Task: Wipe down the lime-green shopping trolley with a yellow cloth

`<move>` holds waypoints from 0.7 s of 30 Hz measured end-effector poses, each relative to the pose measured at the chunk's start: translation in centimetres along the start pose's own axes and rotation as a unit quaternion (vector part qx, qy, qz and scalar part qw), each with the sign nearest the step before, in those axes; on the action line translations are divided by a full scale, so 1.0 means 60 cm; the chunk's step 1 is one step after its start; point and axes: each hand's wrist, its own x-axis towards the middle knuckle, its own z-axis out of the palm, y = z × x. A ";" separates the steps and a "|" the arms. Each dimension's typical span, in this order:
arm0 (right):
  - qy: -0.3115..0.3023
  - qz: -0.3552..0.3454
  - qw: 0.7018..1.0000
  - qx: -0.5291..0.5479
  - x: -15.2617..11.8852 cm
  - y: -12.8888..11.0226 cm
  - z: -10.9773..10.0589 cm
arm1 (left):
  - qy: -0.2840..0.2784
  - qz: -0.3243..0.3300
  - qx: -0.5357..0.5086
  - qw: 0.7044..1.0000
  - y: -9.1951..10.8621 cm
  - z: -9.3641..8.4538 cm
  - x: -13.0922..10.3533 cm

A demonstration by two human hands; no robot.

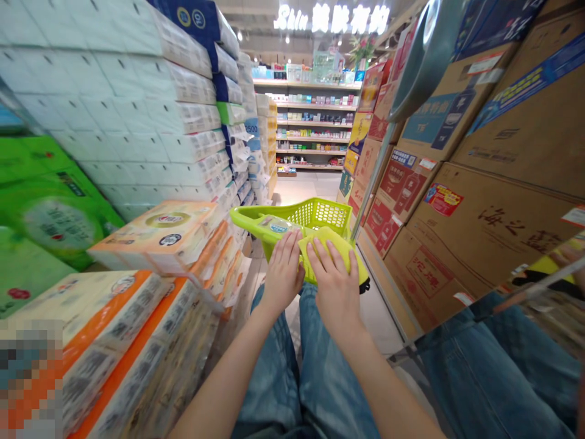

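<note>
A lime-green plastic shopping basket [320,212] with a perforated wall stands in front of my knees. My left hand [284,268] grips its near rim, fingers over the top and thumb curled at the side. A folded yellow cloth [326,236] lies over the rim to the right. My right hand [336,274] holds this cloth against the basket, palm down with the fingers laid across it. A printed label [276,224] shows on the rim just beyond my left fingertips. Both palms are hidden from view.
Packs of tissue paper [159,228] are piled close on the left, below a tall white stack [105,91]. Cardboard cartons [507,225] line the right side, with a grey metal post [377,164] before them. Stocked shelves [315,116] stand at the aisle's far end.
</note>
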 end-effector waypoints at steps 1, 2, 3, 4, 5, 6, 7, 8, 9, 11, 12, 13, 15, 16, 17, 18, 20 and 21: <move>-0.008 0.000 1.000 0.002 0.007 -0.002 -0.001 | 0.003 0.001 0.000 1.000 0.000 0.000 0.000; -0.013 -0.002 1.000 0.005 0.012 -0.002 -0.002 | 0.005 0.001 0.001 1.000 0.000 0.000 0.000; -0.014 -0.006 1.000 0.006 0.013 0.000 -0.003 | 0.006 0.000 0.002 1.000 -0.001 0.000 0.000; -0.013 -0.012 1.000 0.008 0.011 0.004 -0.005 | 0.005 0.000 0.004 1.000 -0.001 0.000 0.000; -0.010 -0.018 1.000 0.010 0.006 0.010 -0.006 | 0.003 -0.001 0.008 1.000 -0.001 0.000 0.000; -0.007 -0.023 1.000 0.012 -0.002 0.017 -0.008 | 0.001 -0.001 0.012 1.000 -0.001 0.000 0.000; -0.006 -0.026 1.000 0.014 -0.010 0.025 -0.011 | 0.000 -0.001 0.016 1.000 -0.001 -0.001 0.000; -0.007 -0.026 0.999 0.018 -0.019 0.035 -0.014 | -0.001 -0.001 0.020 1.000 -0.001 -0.001 -0.001; -0.010 -0.024 0.999 0.024 -0.027 0.046 -0.016 | -0.002 0.000 0.023 1.000 -0.001 -0.001 -0.001; -0.011 -0.014 0.999 0.047 -0.037 0.072 -0.020 | -0.002 -0.001 0.027 1.000 -0.001 -0.001 -0.001; -0.008 -0.008 0.998 0.065 -0.040 0.086 -0.020 | -0.002 -0.001 0.027 1.000 -0.001 -0.001 -0.001; -0.002 -0.003 0.996 0.086 -0.041 0.099 -0.019 | -0.001 -0.001 0.027 1.000 -0.001 -0.001 -0.001; 0.019 0.004 0.992 0.128 -0.043 0.116 -0.014 | 0.002 -0.001 0.026 1.000 -0.001 0.001 -0.002; 0.033 0.007 0.989 0.143 -0.045 0.119 -0.011 | 0.004 -0.002 0.023 1.000 -0.001 0.002 -0.002; 0.046 0.012 0.988 0.149 -0.047 0.118 -0.008 | 0.005 -0.003 0.021 1.000 -0.001 0.002 -0.002; 0.058 0.020 0.987 0.146 -0.051 0.112 -0.006 | 0.005 -0.004 0.017 1.000 -0.001 0.003 -0.003; 0.071 0.036 0.991 0.112 -0.058 0.089 -0.005 | 0.005 -0.007 0.014 1.000 -0.002 0.003 -0.003; 0.069 0.040 0.993 0.088 -0.059 0.074 -0.006 | 0.004 -0.008 0.013 1.000 -0.002 0.003 -0.003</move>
